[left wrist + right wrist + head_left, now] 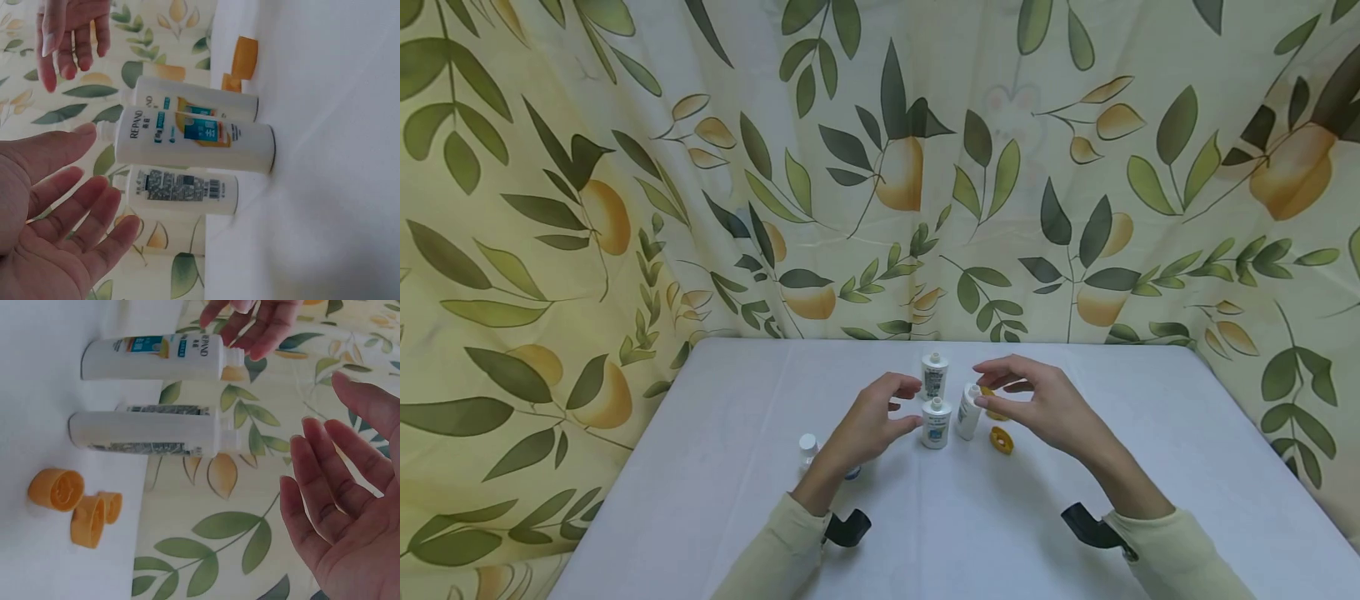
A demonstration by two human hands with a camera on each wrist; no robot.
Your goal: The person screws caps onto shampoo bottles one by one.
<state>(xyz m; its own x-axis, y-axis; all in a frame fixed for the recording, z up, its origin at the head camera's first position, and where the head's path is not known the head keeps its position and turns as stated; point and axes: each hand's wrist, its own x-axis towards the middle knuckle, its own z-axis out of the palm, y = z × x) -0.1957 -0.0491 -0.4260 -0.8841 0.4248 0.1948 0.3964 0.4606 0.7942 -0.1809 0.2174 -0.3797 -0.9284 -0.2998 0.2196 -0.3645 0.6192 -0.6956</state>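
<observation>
Three white shampoo bottles stand upright and capless near the middle of the table: a front one (936, 427), a back one (933, 379) and a right one (967, 417). In the left wrist view, the front bottle (187, 139) faces the camera with its printed label. My left hand (867, 421) is just left of the bottles, fingers relaxed and apart, holding nothing. On the other side, my right hand (1048, 408) hovers near the right bottle's top with loosely spread fingers and an empty palm. Orange caps (56, 489) lie close together right of the bottles.
A small bottle with a white top (807, 445) stands on the left, partly hidden by my left forearm. White cloth covers the table (700, 500). A leaf-and-fruit patterned curtain (865, 275) hangs directly behind the table.
</observation>
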